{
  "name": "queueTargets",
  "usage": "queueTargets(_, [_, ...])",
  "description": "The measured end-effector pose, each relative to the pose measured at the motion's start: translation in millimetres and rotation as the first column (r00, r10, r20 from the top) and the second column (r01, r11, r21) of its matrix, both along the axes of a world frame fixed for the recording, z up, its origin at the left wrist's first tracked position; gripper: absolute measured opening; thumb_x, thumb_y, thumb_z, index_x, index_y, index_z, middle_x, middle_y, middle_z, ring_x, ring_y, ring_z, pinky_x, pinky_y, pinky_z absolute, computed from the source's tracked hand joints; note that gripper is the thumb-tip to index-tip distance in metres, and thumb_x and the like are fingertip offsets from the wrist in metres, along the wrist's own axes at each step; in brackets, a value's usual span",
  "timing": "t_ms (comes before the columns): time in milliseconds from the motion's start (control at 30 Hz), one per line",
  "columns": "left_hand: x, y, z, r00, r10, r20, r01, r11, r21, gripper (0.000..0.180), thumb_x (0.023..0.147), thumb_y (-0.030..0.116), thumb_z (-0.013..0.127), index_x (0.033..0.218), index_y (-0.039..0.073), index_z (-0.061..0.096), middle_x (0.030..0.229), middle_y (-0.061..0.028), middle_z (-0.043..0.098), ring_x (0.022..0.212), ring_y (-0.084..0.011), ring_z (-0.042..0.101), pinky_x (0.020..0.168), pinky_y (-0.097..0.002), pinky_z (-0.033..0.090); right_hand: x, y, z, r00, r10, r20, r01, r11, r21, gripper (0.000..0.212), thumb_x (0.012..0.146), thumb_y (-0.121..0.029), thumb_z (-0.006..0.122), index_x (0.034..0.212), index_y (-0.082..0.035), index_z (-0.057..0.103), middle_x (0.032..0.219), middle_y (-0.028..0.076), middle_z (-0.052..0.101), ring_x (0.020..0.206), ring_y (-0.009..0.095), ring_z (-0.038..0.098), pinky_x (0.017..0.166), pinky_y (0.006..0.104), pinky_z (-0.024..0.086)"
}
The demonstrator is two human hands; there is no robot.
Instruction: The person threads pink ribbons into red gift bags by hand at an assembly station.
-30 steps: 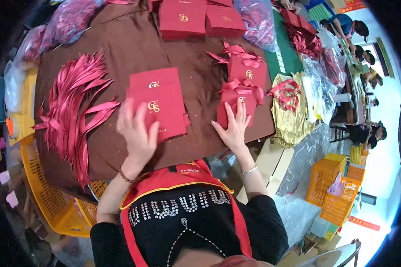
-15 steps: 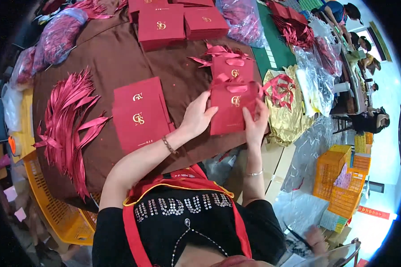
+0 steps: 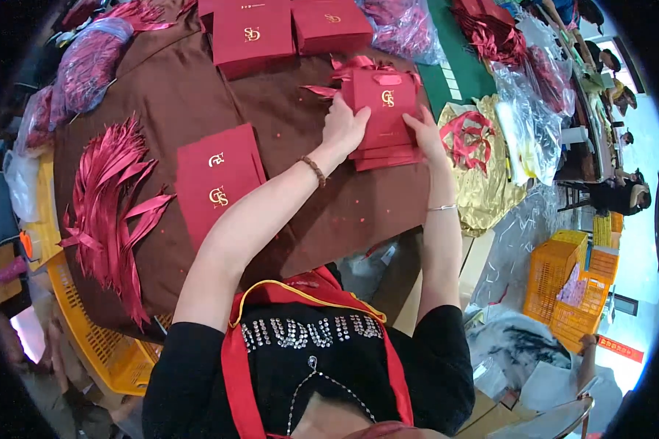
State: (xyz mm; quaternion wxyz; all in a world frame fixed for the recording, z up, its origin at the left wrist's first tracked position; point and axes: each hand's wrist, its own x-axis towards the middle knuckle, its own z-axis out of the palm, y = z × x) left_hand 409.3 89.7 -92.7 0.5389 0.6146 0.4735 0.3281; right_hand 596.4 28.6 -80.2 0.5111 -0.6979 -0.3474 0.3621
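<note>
Both hands are at a small red paper gift bag [image 3: 388, 110] with gold lettering and a ribbon handle, which lies on top of a stack of like bags [image 3: 388, 162] at the far right of the table. My left hand [image 3: 346, 126] is closed at its left edge, thumb on the front. On the right edge my right hand [image 3: 426, 137] grips likewise, its fingers partly hidden. Left of my left forearm lies a fanned pile of flat red bags [image 3: 217, 164] without visible handles. Farther left is a bundle of red ribbons [image 3: 106, 205].
Brown cloth [image 3: 300, 219] covers the table. Stacks of red bags [image 3: 252, 36] stand at the back. Plastic-wrapped ribbon bundles [image 3: 95, 66] lie back left, gold wrapping [image 3: 483, 190] at right. Orange crates [image 3: 556, 278] stand on the floor; a co-worker [image 3: 622, 194] sits farther off.
Both hands have moved away from me with the bag, bringing it over the stack behind it. Red flecks on the cloth nearer me are now uncovered.
</note>
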Motion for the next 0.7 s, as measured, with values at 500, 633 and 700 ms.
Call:
queueTargets(500, [-44.5, -8.5, 71.1, 0.869, -0.443, 0.222, 0.367, 0.876, 0.313, 0.105, 0.067, 0.013, 0.076, 0.144, 0.008, 0.004, 0.132, -0.0228, 0.039, 0.122, -0.0339, 0.040, 0.103, -0.0419, 0.032, -16.2, -73.0, -14.2, 0.722, 0.143, -0.677, 0.234, 0.870, 0.433, 0.041, 0.089, -0.012, 0.052, 0.129, -0.006, 0.043, 0.122, 0.008, 0.053, 0.109, 0.020, 0.054, 0.094, 0.0345, 0.046])
queueTargets(633, [-73.6, 20.9, 32.7, 0.890, -0.418, -0.182, 0.438, 0.674, 0.595, 0.097, 0.072, 0.033, 0.072, 0.144, 0.008, 0.011, 0.143, -0.0275, 0.018, 0.133, -0.0399, 0.022, 0.107, -0.0465, 0.022, -38.5, -58.7, -42.2, 0.949, 0.182, -0.258, -0.120, 0.964, 0.237, 0.057, 0.094, -0.006, 0.040, 0.144, -0.017, 0.016, 0.143, 0.007, 0.030, 0.125, 0.027, 0.040, 0.105, 0.0404, 0.036])
queueTargets(700, [-91.6, 26.5, 31.6, 0.869, -0.468, -0.163, 0.468, 0.668, 0.578, 0.103, 0.072, 0.034, 0.072, 0.144, 0.002, 0.005, 0.146, -0.0264, 0.007, 0.134, -0.0399, 0.020, 0.109, -0.0456, 0.017, -76.5, -50.3, -2.6, 0.748, 0.316, -0.584, 0.029, 0.863, 0.504, 0.049, 0.092, -0.005, 0.047, 0.137, -0.012, 0.030, 0.129, 0.010, 0.045, 0.112, 0.025, 0.051, 0.095, 0.0359, 0.045])
